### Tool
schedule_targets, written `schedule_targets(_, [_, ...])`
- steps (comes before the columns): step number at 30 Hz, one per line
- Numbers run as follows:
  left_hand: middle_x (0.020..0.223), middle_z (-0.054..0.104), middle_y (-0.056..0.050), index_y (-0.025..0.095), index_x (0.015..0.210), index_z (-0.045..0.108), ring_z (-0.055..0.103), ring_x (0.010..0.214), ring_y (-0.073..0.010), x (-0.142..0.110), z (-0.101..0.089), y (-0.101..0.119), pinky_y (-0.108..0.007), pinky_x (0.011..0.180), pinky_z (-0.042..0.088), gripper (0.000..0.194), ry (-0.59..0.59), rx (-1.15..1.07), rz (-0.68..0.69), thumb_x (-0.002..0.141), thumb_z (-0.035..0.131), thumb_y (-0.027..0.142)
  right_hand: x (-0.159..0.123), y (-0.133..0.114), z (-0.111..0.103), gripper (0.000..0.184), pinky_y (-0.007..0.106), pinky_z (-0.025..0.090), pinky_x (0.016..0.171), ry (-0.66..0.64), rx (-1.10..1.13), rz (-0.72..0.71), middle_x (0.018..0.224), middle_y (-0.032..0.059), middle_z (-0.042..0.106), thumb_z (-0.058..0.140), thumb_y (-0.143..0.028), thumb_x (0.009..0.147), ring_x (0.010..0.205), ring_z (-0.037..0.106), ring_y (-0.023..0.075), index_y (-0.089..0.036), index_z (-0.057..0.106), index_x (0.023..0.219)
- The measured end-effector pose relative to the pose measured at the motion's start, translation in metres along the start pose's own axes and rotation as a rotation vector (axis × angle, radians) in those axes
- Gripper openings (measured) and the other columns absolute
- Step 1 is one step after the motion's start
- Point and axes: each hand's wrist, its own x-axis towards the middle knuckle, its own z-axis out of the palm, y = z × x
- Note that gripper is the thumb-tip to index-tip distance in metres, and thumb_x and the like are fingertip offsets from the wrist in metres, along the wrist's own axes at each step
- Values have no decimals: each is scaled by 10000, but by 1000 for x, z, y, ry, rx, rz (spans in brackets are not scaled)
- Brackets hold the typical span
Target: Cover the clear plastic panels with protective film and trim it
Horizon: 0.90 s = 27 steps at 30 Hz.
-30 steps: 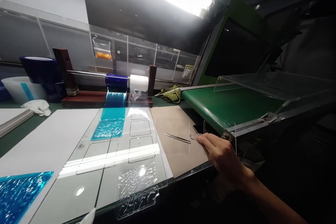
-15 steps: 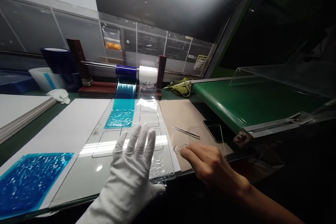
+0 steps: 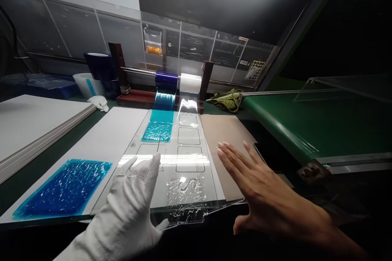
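My left hand (image 3: 131,202), in a white glove, has its fingers stretched over the front of the clear glass plate (image 3: 113,185). Its thumb is apart, near the plate's front edge. Just right of it lies a crinkled clear film (image 3: 176,197) with clear curved, S-like shapes (image 3: 187,185) on it. My bare right hand (image 3: 257,187) is spread above the brown board (image 3: 219,128), holding nothing visible. A thin metal tip (image 3: 217,147) shows at its fingertips; the rest is hidden. Blue film (image 3: 157,130) runs onto the plate from a dark blue roll (image 3: 166,81).
A white roll (image 3: 190,83) shares the wooden stand's rod (image 3: 137,71). Crinkled blue film (image 3: 65,189) lies on white sheet at left, beside a stack of white boards (image 3: 36,118). A green conveyor belt (image 3: 321,122) borders the right. A dark phone-like object (image 3: 259,151) is partly hidden.
My right hand has opened from a pinch near the curved clear shapes. These shapes now show on the clear film at the plate's front. The view has swung left.
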Motion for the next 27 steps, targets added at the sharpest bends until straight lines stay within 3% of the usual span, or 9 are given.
schedule_targets(5, [1432,364,-214,84,1495,57,372,1310,-370,-16,-9,3,-529,1068,373,1219,-36,-132,-161,528,726,406,-1,3,14,1440,586,132,1169,-70,129,16,1539,202,235,867,-489,526,1418,207,369,-137,-129,1505])
schedule_targets(8, [1486,304,-162,139,1500,-31,308,1369,-325,-25,-6,8,-524,1135,289,1236,-78,-398,-251,571,743,394,-4,1,27,1400,606,211,1139,-127,268,93,1559,178,195,845,-528,537,1424,100,406,-202,-104,1515])
schedule_targets(11, [1507,260,-136,193,1493,-103,283,1390,-304,-31,6,14,-527,1141,262,1206,-113,-780,-325,642,701,481,-6,-3,47,1375,614,270,1104,-261,482,196,1580,154,125,814,-601,525,1418,22,422,-233,-60,1521])
schedule_targets(13, [1525,218,-124,230,1488,-119,250,1405,-313,-32,17,19,-544,1134,256,1215,-135,-977,-354,634,700,508,-6,-4,59,1380,609,243,1112,-307,605,243,1584,149,108,803,-634,508,1420,13,416,-228,-38,1523])
schedule_targets(18, [1558,137,-80,276,1490,-35,150,1435,-310,-31,36,30,-512,1169,177,1210,-140,-1261,-396,580,735,485,-4,0,74,1361,597,170,1135,-253,730,227,1574,161,148,806,-643,486,1428,47,410,-214,40,1525])
schedule_targets(22, [1527,206,-104,274,1482,5,228,1405,-328,-26,31,16,-518,1154,223,1158,-181,-1117,-330,588,712,476,-8,13,70,1334,608,220,1121,-222,670,187,1557,175,195,794,-652,501,1422,104,429,-214,54,1521])
schedule_targets(25, [1463,290,-151,266,1482,76,353,1304,-391,-8,19,1,-566,1037,367,1149,-359,-632,-190,553,721,466,-3,15,51,1300,642,223,1108,-184,440,154,1521,176,274,796,-605,541,1404,174,445,-217,35,1520])
schedule_targets(27, [1382,377,-205,196,1469,209,449,1165,-433,10,13,0,-581,900,440,1140,-496,-289,-104,495,741,456,10,7,33,1286,666,127,1122,-133,232,84,1453,185,378,815,-503,559,1357,293,436,-190,21,1521])
